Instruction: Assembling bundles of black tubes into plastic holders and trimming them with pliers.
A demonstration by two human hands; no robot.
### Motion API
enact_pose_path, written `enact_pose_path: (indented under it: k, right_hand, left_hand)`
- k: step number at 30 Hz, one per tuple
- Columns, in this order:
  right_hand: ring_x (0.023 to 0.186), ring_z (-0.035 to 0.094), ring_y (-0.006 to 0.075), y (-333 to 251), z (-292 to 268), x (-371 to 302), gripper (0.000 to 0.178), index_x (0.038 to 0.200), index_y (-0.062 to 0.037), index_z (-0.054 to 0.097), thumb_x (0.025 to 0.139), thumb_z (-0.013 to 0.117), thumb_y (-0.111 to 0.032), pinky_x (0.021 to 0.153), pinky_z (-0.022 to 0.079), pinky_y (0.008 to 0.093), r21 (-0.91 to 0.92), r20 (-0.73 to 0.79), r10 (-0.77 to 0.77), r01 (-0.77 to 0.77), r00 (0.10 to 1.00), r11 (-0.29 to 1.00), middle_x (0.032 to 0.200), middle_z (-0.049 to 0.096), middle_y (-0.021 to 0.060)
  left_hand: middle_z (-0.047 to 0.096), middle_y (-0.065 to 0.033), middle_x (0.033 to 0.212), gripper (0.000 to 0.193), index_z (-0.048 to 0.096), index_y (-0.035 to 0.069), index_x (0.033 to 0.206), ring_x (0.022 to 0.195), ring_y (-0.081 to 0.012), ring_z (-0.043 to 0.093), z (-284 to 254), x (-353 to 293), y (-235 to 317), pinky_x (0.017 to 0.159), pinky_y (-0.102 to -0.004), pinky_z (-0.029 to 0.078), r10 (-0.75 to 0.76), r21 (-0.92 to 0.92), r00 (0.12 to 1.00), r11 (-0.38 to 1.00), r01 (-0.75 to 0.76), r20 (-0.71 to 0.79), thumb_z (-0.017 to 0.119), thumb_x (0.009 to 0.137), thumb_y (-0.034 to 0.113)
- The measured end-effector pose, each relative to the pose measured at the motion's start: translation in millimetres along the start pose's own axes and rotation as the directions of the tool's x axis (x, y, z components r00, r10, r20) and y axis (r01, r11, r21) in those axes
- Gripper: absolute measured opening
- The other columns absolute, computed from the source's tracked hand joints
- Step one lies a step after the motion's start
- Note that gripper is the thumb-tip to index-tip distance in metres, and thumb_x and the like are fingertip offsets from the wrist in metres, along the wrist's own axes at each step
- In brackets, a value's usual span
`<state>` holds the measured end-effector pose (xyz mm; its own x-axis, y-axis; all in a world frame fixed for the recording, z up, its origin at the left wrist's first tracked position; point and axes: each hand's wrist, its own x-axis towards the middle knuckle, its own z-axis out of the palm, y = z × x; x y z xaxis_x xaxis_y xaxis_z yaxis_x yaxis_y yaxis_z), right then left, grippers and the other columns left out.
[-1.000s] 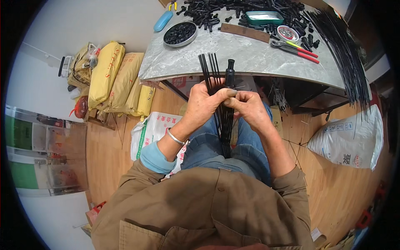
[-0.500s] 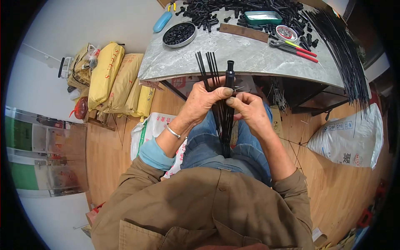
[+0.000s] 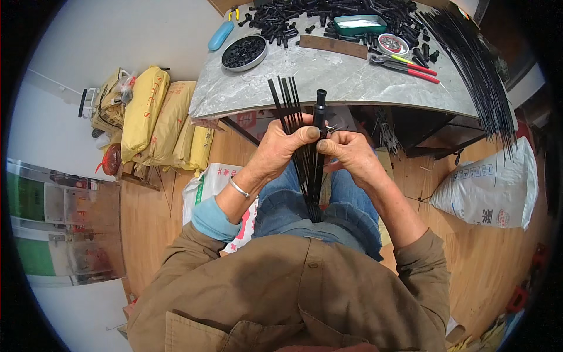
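Note:
My left hand [image 3: 282, 146], a metal bangle on its wrist, is closed around a bundle of thin black rods [image 3: 287, 100] and a black tubular fitting [image 3: 320, 111]. The fitting stands upright with its narrow, flanged end on top. Several rods fan out above the left fingers, left of the fitting; the rest run down between my knees. My right hand [image 3: 352, 154] is pinched against the fitting's right side, below the left thumb tip. A few thin, light pin-like pieces [image 3: 332, 127] stick out by its fingers; their other ends are hidden.
On the grey table [image 3: 246, 88] are a round dish [image 3: 262, 60] of black rings, a wooden strip [image 3: 334, 45], red-handled pliers [image 3: 410, 70], a small dish [image 3: 393, 44] and heaped black fittings. Long black rods [image 3: 481, 76] overhang its right edge. A white sack [image 3: 487, 188] stands right.
The rod tops lean a little further left and spread wider. Both hands keep their grips at nearly the same place, while the table has shifted slightly left in view.

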<state>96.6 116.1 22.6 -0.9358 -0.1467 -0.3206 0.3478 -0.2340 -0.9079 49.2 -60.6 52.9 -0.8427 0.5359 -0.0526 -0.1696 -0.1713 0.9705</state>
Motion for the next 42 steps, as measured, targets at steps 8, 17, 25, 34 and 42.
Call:
enact_pose_path:
  k: [8, 17, 25, 34, 42]
  right_hand:
    - [0.065, 0.058, 0.0102, -1.8, -3.4, -2.8, 0.034, 0.078, -0.0056, 0.06, 0.073, 0.082, -0.03, 0.055, 0.054, 0.026, 0.013, 0.008, -0.006, 0.006, 1.0, 1.0, 0.074, 0.057, 0.0007]
    - [0.073, 0.06, 0.0114, -3.3, 6.1, -5.6, 0.044, 0.102, -0.0031, 0.058, 0.074, 0.081, -0.027, 0.063, 0.054, 0.0281, 0.053, 0.014, -0.028, 0.028, 0.999, 0.998, 0.081, 0.06, 0.0015]
    - [0.083, 0.06, 0.0092, -5.4, 14.7, -2.7, 0.06, 0.126, -0.0059, 0.05, 0.075, 0.08, -0.019, 0.062, 0.05, 0.0245, 0.245, 0.06, -0.13, 0.112, 0.99, 0.963, 0.084, 0.06, -0.0032]
    - [0.06, 0.055, 0.0079, -14.8, 10.9, -3.9, 0.057, 0.121, 0.0021, 0.049, 0.074, 0.079, -0.007, 0.05, 0.041, 0.0193, 0.273, 0.08, -0.101, 0.076, 0.992, 0.959, 0.085, 0.063, 0.0055]
    - [0.06, 0.054, 0.0093, 10.9, 18.7, 26.0, 0.063, 0.124, 0.0041, 0.044, 0.075, 0.08, -0.012, 0.05, 0.044, 0.022, 0.157, -0.158, -0.26, 0.284, 0.953, 0.946, 0.095, 0.06, 0.0107]
  left_hand:
    - [0.069, -0.0051, 0.093, 0.026, 0.068, 0.0, 0.104, 0.082, -0.0113, 0.064, 1.5, 3.6, 7.1, 0.075, -0.0248, 0.053, 0.006, 0.118, 0.998, 0.993, -0.013, 0.061, 0.07, 0.086, 0.019]
    - [0.065, -0.005, 0.101, 0.045, 0.061, 0.0, 0.115, 0.093, -0.0118, 0.062, -8.5, 4.0, -1.6, 0.083, -0.0274, 0.05, -0.057, -0.01, 0.977, 0.998, 0.061, 0.205, 0.064, 0.09, 0.037]
    - [0.066, -0.0069, 0.103, 0.048, 0.058, -0.001, 0.117, 0.094, -0.0115, 0.06, 20.7, -9.1, -0.1, 0.082, -0.0258, 0.05, -0.011, -0.01, 0.999, 1.0, 0.012, 0.039, 0.047, 0.098, 0.042]
    - [0.066, -0.0081, 0.089, 0.056, 0.056, -0.001, 0.112, 0.066, -0.0112, 0.061, 26.5, -6.0, 0.5, 0.06, -0.0236, 0.05, 0.008, 0.042, 0.997, 0.999, -0.011, 0.078, 0.041, 0.098, 0.051]
    - [0.063, -0.0051, 0.078, 0.055, 0.059, -0.001, 0.107, 0.059, -0.0089, 0.056, 18.8, 12.3, -18.7, 0.054, -0.0219, 0.045, 0.014, 0.065, 0.993, 0.998, -0.006, -0.117, 0.044, 0.097, 0.051]
